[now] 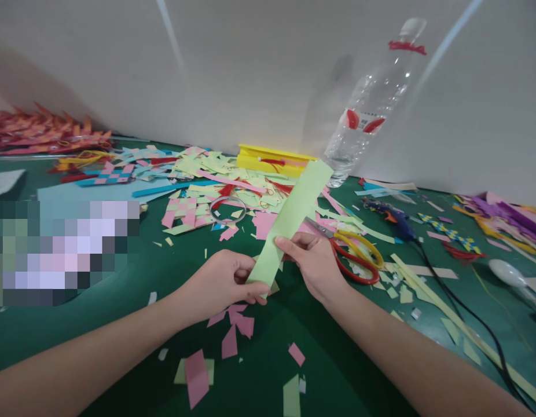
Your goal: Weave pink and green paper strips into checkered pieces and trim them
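Observation:
A light green paper strip (296,211) is held up at a slant over the green table. My left hand (233,277) pinches its lower end between thumb and fingers. Higher up, my right hand (309,258) grips the strip's right edge with the thumb on top. Just behind my right hand lie scissors (355,272) with one red and one yellow handle, their blades partly hidden. Pink paper scraps (237,327) are scattered below my left hand. Beyond the hands, a roll of clear tape (227,209) rests by a pink and green woven paper piece (181,213).
A clear plastic bottle (367,116) stands near the wall. A dark blue glue gun (392,220) trails a black cord (459,307) at right. A white plastic spoon (506,271) lies farther right. Behind are a yellow folded piece (250,159) and red paper pieces (46,133).

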Motion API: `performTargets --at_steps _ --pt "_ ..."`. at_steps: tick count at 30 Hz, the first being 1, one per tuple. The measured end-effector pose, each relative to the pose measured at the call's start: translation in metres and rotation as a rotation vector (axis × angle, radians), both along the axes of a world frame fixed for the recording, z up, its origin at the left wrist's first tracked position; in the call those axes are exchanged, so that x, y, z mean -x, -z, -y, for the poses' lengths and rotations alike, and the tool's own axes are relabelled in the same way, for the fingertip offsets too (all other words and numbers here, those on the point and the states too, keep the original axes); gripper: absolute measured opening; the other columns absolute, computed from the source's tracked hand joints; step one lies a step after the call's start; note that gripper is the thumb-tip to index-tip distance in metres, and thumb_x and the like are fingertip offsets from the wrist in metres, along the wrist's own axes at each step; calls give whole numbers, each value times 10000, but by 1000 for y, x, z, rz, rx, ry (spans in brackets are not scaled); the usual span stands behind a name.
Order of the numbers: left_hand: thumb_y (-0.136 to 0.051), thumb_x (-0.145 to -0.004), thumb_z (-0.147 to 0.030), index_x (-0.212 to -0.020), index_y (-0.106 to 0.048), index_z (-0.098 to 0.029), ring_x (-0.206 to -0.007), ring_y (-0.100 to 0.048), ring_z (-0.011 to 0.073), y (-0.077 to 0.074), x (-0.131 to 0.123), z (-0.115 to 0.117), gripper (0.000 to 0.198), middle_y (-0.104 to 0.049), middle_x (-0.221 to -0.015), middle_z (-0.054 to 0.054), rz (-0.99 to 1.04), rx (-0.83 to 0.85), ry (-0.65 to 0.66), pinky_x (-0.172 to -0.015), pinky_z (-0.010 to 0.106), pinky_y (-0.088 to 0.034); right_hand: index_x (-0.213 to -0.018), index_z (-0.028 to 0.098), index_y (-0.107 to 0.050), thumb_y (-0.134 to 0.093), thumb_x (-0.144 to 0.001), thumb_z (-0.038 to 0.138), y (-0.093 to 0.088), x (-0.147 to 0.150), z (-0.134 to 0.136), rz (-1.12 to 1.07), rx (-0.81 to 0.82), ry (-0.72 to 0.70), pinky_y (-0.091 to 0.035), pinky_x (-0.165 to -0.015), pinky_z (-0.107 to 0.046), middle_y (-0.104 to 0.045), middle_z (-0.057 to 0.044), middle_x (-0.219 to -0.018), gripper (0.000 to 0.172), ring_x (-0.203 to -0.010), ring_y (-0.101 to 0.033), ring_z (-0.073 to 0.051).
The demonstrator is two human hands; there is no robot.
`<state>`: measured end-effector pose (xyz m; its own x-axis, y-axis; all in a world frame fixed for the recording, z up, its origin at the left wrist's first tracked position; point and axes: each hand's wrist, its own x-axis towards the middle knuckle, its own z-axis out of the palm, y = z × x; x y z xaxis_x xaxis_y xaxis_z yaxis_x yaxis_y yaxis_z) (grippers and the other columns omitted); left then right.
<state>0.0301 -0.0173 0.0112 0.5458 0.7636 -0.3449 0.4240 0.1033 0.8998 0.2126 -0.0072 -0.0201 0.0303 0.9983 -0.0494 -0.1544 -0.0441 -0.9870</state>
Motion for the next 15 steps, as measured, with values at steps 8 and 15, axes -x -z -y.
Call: performTargets --at_steps 8,15 --pt "-679 -728 -324 -608 -562 -170 -664 -704 165 -1 -3 4 228 -711 -647 -8 -81 6 -22 -541 200 -520 -533 192 -663 -801 -591 380 -1 1 1 -42 -30 -17 -480 -549 -252 -602 24 -509 241 -505 -539 -100" --pt "-674 -716 -356 -562 -487 -194 -634 -703 179 4 -3 4 292 -657 -568 -43 -65 -46 -24 -500 209 -494 -506 208 -651 -809 -573 374 -3 2 2 -40 -45 -8 -478 -519 -250 -608 25 -489 239 -471 -541 -100"
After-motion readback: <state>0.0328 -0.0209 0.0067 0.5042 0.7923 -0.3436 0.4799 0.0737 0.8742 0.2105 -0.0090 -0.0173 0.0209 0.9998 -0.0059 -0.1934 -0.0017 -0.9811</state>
